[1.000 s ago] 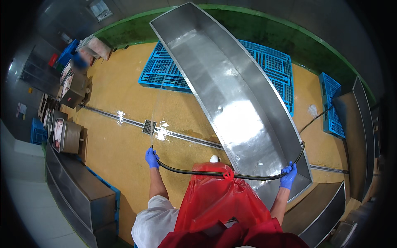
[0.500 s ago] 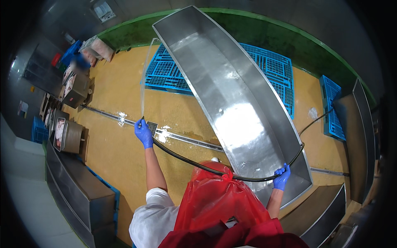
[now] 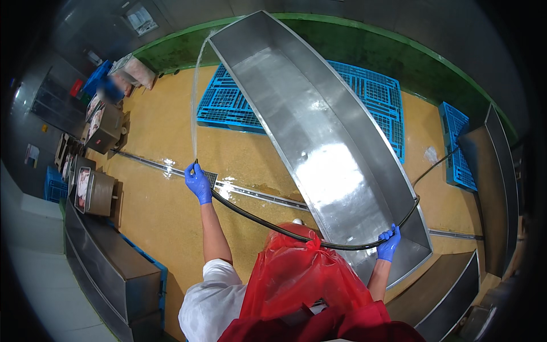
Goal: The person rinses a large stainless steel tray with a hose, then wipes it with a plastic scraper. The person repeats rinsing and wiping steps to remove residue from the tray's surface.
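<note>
Nearest, at the near end of the steel trough (image 3: 316,137): red apron (image 3: 307,276), one. Over the trough's near end: right hand (image 3: 388,244), blue-gloved, fingers wrapped closed around the hose (image 3: 245,215). Left of the trough: left hand (image 3: 198,185), blue-gloved, fingers curled tight around the same hose just behind its outlet. Hose count: one, black, slung from hand to hand in front of the apron, then over the trough's right rim. From the outlet: one water jet (image 3: 195,97), arcing to beside the trough's far left corner; exact landing point unclear.

Around the trough: yellow-tan floor (image 3: 159,188), wet and glossy in patches. Left of the trough: drain channel (image 3: 270,198) with one square grate (image 3: 212,176); farther left, at least two steel bins (image 3: 99,192) with pale pink contents. Beneath the trough: blue pallet decking (image 3: 231,111), number of pallets hidden. Right of the trough: one separate blue pallet (image 3: 456,145). Behind the trough: green wall base (image 3: 364,45). Far left of the trough: posted sheet (image 3: 32,155), lettering too small to read.
</note>
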{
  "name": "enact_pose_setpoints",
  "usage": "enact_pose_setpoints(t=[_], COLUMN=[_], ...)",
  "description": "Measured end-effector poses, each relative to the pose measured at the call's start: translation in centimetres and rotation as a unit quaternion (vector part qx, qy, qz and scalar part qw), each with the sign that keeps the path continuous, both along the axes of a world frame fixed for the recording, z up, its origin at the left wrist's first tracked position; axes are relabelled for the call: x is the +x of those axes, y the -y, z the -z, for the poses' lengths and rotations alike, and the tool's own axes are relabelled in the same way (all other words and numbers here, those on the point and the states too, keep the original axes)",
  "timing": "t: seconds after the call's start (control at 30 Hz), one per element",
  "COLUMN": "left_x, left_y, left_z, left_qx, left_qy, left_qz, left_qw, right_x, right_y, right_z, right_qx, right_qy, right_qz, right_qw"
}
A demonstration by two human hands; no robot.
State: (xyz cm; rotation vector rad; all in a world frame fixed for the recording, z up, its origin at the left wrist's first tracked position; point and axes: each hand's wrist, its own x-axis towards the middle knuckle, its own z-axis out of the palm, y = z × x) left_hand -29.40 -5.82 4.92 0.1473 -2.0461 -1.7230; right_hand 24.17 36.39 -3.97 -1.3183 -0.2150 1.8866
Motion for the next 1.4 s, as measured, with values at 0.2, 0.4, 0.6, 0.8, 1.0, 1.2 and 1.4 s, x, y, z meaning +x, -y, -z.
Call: enact_pose_setpoints(t=[0.2, 0.4, 0.6, 0.8, 1.0, 1.2, 1.4], left_x=[-0.4, -0.7, -0.7, -1.2, -1.1, -2.3, -2.7], left_y=[0.7, 0.8, 0.6, 1.0, 0.5, 1.0, 0.7], left_z=[0.7, 1.2, 1.5, 2.2, 2.3, 3.9, 4.4], left_qx=[-0.017, 0.006, 0.014, 0.003, 0.002, 0.018, -0.003], left_qy=[0.028, 0.034, 0.044, 0.032, 0.014, 0.012, -0.013], left_qz=[-0.010, 0.001, 0.007, 0.001, 0.000, 0.007, 0.014], left_qw=[0.999, 0.999, 0.999, 0.999, 1.000, 1.000, 1.000], right_x=[-0.1, -0.1, 0.0, 0.0, 0.0, -0.2, -0.3], right_y=[0.1, 0.3, 0.3, 0.3, 0.3, 0.4, 0.5], right_z=[0.0, -0.1, -0.1, 0.0, 0.0, 0.0, -0.2], right_qx=[0.006, -0.003, -0.008, -0.005, 0.000, -0.001, 0.001], right_qy=[0.005, 0.007, 0.017, 0.017, 0.015, 0.014, 0.018], right_qz=[0.000, 0.001, 0.001, 0.000, 0.003, 0.001, 0.006], right_qw=[1.000, 1.000, 1.000, 1.000, 1.000, 1.000, 1.000])
